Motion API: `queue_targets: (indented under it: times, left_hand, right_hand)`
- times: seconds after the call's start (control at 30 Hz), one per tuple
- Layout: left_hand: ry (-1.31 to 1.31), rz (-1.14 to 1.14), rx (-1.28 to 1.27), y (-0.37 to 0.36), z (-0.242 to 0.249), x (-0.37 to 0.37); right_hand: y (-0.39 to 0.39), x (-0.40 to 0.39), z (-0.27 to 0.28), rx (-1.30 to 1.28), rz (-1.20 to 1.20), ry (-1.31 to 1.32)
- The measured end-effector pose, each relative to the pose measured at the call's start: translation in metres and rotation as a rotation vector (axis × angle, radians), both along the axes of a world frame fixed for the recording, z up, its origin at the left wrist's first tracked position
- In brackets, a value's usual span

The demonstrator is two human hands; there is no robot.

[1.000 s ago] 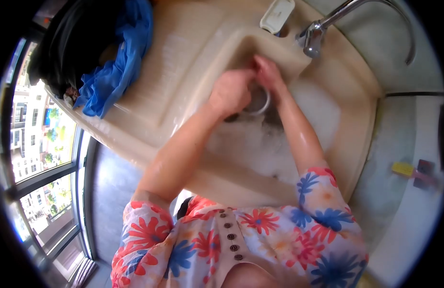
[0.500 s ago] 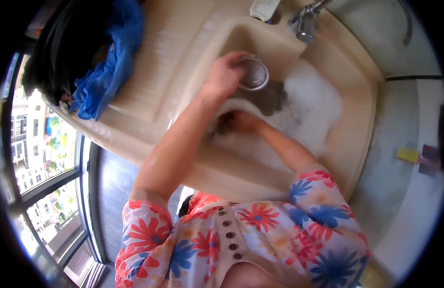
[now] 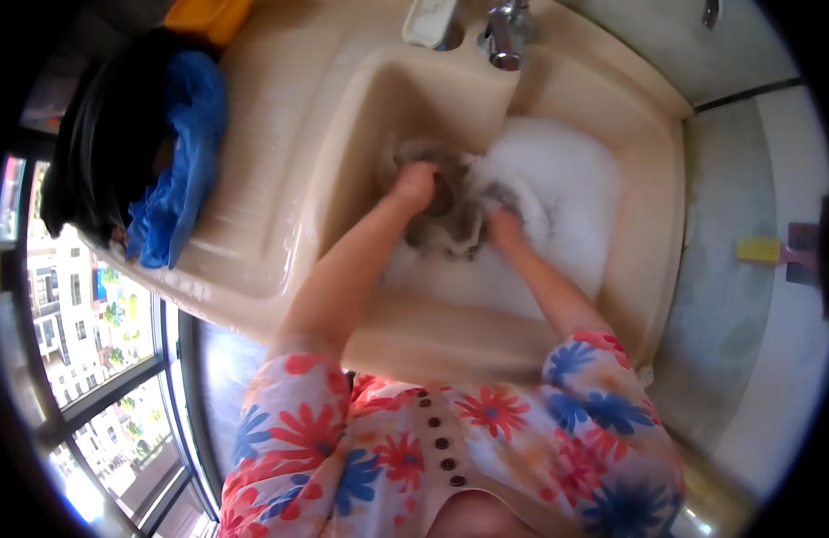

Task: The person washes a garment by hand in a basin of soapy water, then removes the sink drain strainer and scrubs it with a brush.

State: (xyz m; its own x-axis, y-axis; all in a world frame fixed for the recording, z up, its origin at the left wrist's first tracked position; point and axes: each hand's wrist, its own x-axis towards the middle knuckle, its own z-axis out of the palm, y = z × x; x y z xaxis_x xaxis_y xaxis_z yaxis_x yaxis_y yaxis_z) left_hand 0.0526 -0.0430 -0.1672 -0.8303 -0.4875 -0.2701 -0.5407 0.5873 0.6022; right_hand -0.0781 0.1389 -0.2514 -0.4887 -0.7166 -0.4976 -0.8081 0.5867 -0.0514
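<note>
My left hand (image 3: 415,186) is down in the left part of the sink basin (image 3: 351,152), its fingers closed at the edge of a round metal-rimmed cup (image 3: 444,195). Motion and murky water blur the cup's outline. Lower right of it, my right hand (image 3: 504,229) is closed on a wet, pale cloth (image 3: 522,193) among the suds. Its fingertips are partly hidden by the cloth and foam. Part of the cloth also spreads between my two hands.
White foam (image 3: 567,170) covers the basin's right side. A chrome faucet (image 3: 504,40) stands at the back, beside a white soap dish (image 3: 429,22). Blue cloth (image 3: 186,170) and black fabric (image 3: 91,143) are on the left ledge, near a yellow-orange container (image 3: 208,16).
My left hand has lowered the cup from above the water into the basin. My right hand has shifted right with the cloth. The view has turned slightly.
</note>
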Motion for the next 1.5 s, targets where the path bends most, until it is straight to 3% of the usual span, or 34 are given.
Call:
queue_targets:
  times: [0.03,0.1,0.13,0.2,0.23,0.27,0.3,0.37,0.4,0.5,0.6,0.63,0.73,0.77,0.83,0.93,0.97,1.03,1.17,1.23,1.27,1.33,1.4,1.47,1.5]
  left_hand:
    - [-0.085,0.092,-0.011,-0.003,-0.015,-0.001]
    - [-0.261,0.278,-0.018,-0.001,-0.037,0.003]
    - [-0.323,0.253,-0.023,0.005,-0.041,0.0]
    - [-0.448,0.199,-0.049,0.011,-0.046,-0.006]
    - [-0.296,0.125,0.034,0.016,-0.053,-0.01]
    - [-0.145,0.049,0.121,0.025,-0.059,-0.016]
    - [0.008,-0.027,0.21,0.032,-0.065,-0.023]
    - [0.023,0.198,0.75,0.039,-0.04,-0.039]
    - [0.034,0.323,1.015,0.04,-0.029,-0.045]
    - [0.072,0.289,1.485,0.038,-0.017,-0.04]
    - [0.063,0.228,1.601,0.039,0.012,-0.039]
    - [0.066,0.234,1.689,0.038,0.012,-0.037]
    - [0.09,0.266,1.937,0.035,0.015,-0.036]
    - [0.033,0.27,1.983,0.033,0.017,-0.038]
    - [0.097,0.236,1.83,0.034,0.024,-0.036]
    - [0.122,0.228,1.682,0.028,0.012,-0.03]
    - [0.122,0.234,1.648,0.026,0.006,-0.029]
    - [0.103,0.254,1.56,0.03,0.009,-0.031]
    - [0.086,0.326,1.416,0.046,0.01,-0.039]
    - [0.106,0.38,1.356,0.051,0.023,-0.038]
    - [0.057,0.299,1.254,0.048,0.022,-0.038]
    - [-0.034,0.143,1.047,0.039,0.013,-0.037]
    - [0.033,0.189,1.018,0.035,0.005,-0.034]
    - [0.064,0.294,0.999,0.031,-0.009,-0.03]
    - [0.041,0.392,0.959,0.028,-0.021,-0.026]
  right_hand:
    - [0.005,0.009,0.016,-0.054,-0.047,-0.099]
    - [0.01,-0.003,0.03,-0.035,0.109,-0.133]
    - [0.013,-0.008,0.031,-0.027,0.186,-0.154]
    - [0.001,-0.021,0.017,-0.13,-0.277,-0.284]
    - [-0.004,-0.022,0.012,-0.181,-0.514,-0.348]
    - [-0.009,-0.012,0.015,-0.497,-0.584,-0.641]
    - [-0.016,-0.002,0.019,-0.824,-0.637,-0.924]
    - [-0.036,0.017,0.059,-1.033,-0.84,-1.167]
    - [-0.037,0.014,0.07,-1.056,-0.812,-1.247]
    - [-0.043,0.009,0.103,-1.072,-0.709,-1.424]
    - [-0.031,-0.005,0.093,-0.823,-0.833,-1.59]
    - [-0.03,-0.006,0.082,-0.908,-0.821,-1.416]
    - [-0.012,-0.017,0.031,-0.747,-0.046,-0.405]
    - [-0.001,-0.029,0.015,-0.661,-0.107,-0.302]
    - [0.015,-0.052,0.001,-0.484,-0.221,-0.093]
    - [0.013,-0.042,0.001,-0.661,-0.838,-0.85]
    - [0.003,-0.03,0.046,-0.74,-0.844,-1.016]
    - [-0.014,-0.007,0.118,-0.858,-0.72,-1.063]
    - [-0.035,0.009,0.122,-0.969,-0.391,-0.855]
    - [-0.037,0.002,0.122,-0.887,-0.551,-1.149]
    - [-0.038,0.0,0.124,-0.839,-0.63,-1.295]
    - [-0.029,0.001,0.127,-0.754,-0.783,-1.336]
    - [-0.02,-0.007,0.111,-0.663,-0.918,-1.349]
    - [-0.002,-0.046,0.006,-0.506,-0.324,-0.475]
    - [0.011,-0.051,0.005,-0.468,-0.404,-0.314]
